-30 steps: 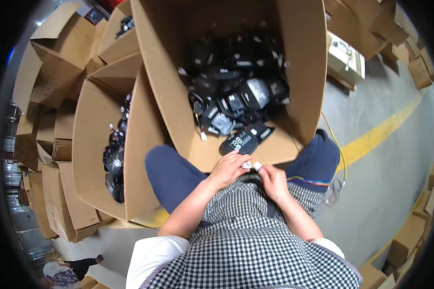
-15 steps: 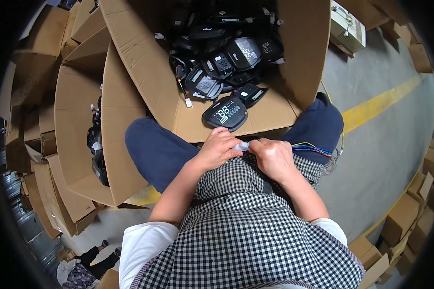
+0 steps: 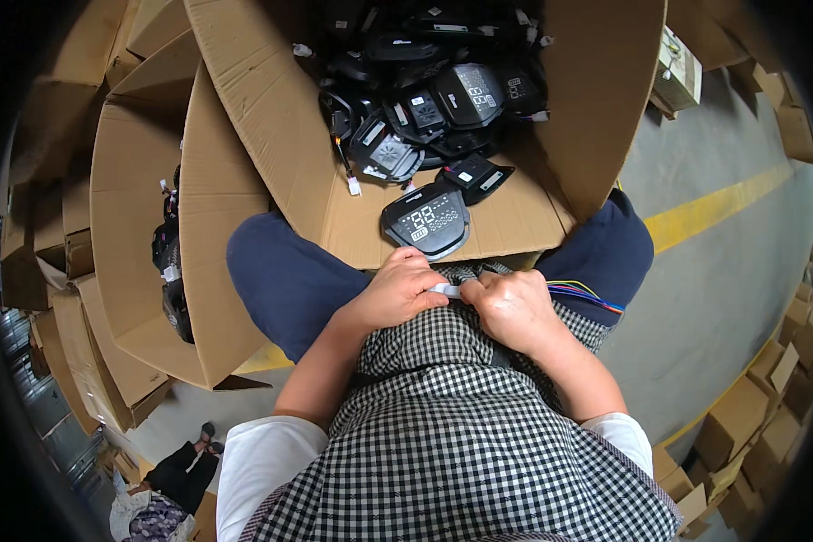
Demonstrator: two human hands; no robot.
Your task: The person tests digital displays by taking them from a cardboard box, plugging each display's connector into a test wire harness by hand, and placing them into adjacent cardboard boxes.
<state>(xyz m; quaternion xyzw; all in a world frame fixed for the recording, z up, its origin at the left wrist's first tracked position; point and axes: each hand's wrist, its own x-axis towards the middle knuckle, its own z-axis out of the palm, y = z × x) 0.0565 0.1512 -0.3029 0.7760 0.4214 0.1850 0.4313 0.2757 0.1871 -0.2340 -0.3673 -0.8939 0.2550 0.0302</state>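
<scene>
Over my lap, both hands work close together at a white plastic connector (image 3: pixel 444 289). My left hand (image 3: pixel 393 291) pinches its left side between thumb and fingers. My right hand (image 3: pixel 515 309) is closed at its other side, and a bundle of coloured wires (image 3: pixel 585 294) comes out from behind that hand toward my knee. The fingers cover how the connector and wires meet. Just beyond my left fingertips lies a black display unit (image 3: pixel 427 221) with its digit panel facing up, on the flap of a large cardboard box.
The open cardboard box (image 3: pixel 271 117) in front holds a heap of black display units (image 3: pixel 470 95) with short plugs. To the left, another box (image 3: pixel 221 271) contains more units. A pale case (image 3: pixel 677 72) stands at far right. A person (image 3: pixel 158 515) is at lower left.
The view has shifted slightly. My hands stay together at the connector, with less of it showing between them. The wires' loose ends beside my right knee no longer show.
</scene>
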